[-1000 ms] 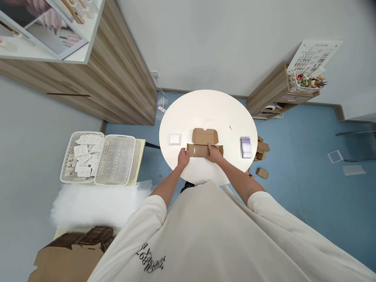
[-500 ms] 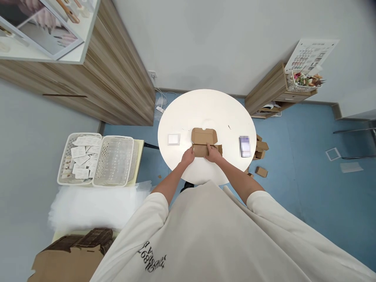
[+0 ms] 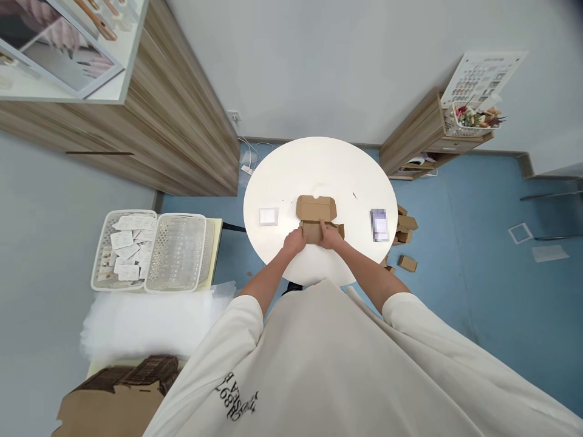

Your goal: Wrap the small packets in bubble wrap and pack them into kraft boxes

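Left hand (image 3: pixel 294 240) drawn nearer right hand (image 3: pixel 332 237) | fingers (image 3: pixel 323 229) grasping carton (image 3: pixel 316 208) | white packet (image 3: pixel 268 216), purple pack (image 3: pixel 379 225) flanking

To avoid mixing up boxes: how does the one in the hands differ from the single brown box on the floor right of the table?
The held box has its lid flap open; the floor box looks closed. The held box is on the white table, while the floor box lies on the blue floor. The left hand and right hand touch the held box; neither touches the floor box. Both look like brown cardboard.
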A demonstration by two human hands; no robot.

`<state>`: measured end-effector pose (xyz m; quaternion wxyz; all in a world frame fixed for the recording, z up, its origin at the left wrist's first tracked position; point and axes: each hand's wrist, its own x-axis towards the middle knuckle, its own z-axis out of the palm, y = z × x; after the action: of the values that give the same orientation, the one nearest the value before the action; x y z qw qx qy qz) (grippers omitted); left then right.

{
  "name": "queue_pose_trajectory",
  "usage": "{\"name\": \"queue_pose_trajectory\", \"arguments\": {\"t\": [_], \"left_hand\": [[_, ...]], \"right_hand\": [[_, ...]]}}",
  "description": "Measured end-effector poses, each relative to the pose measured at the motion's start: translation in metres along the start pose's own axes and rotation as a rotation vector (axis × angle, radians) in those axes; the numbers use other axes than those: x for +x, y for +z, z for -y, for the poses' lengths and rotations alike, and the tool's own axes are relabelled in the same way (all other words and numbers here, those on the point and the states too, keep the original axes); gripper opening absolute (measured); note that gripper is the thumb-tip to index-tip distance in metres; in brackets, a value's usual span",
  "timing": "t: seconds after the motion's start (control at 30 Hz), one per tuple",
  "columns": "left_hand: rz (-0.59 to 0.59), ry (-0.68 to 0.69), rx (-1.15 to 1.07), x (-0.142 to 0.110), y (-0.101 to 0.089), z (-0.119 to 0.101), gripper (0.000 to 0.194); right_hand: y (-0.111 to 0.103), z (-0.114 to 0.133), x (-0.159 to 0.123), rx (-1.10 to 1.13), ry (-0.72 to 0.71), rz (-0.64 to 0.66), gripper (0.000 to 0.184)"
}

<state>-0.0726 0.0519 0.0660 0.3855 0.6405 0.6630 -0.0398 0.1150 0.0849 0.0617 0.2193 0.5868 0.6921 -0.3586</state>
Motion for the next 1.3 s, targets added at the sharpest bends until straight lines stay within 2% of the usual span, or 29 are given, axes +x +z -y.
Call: {"name": "queue_pose_trajectory", "arguments": {"t": [0.17,0.4,0.6,0.8,1.03,1.3], "left_hand": [[0.027,-0.018,-0.033,0.003,-0.002,0.002,0.046],[0.052,-0.009,-0.017,0.004,0.000,0.009,0.033],[-0.020,-0.039,0.125,0.001,0.002,0.000,0.028],[-0.012,-0.082,0.230,0.007,0.001,-0.005,0.025],[0.028,-0.166,0.217,0.011,-0.001,-0.007,0.024],[0.019,-0.157,0.216,0.010,-0.002,-0.009,0.025]], "right_hand": [[0.002,-0.001,0.000,0.017,0.000,-0.017,0.127],[0.008,-0.001,-0.005,0.004,-0.002,-0.010,0.126],[0.003,0.000,-0.008,-0.006,-0.016,-0.009,0.125],[0.002,0.001,-0.009,-0.007,0.001,0.009,0.130],[0.008,-0.003,-0.007,0.006,-0.016,-0.010,0.133],[0.006,-0.003,-0.006,0.026,-0.008,-0.001,0.129]]}}
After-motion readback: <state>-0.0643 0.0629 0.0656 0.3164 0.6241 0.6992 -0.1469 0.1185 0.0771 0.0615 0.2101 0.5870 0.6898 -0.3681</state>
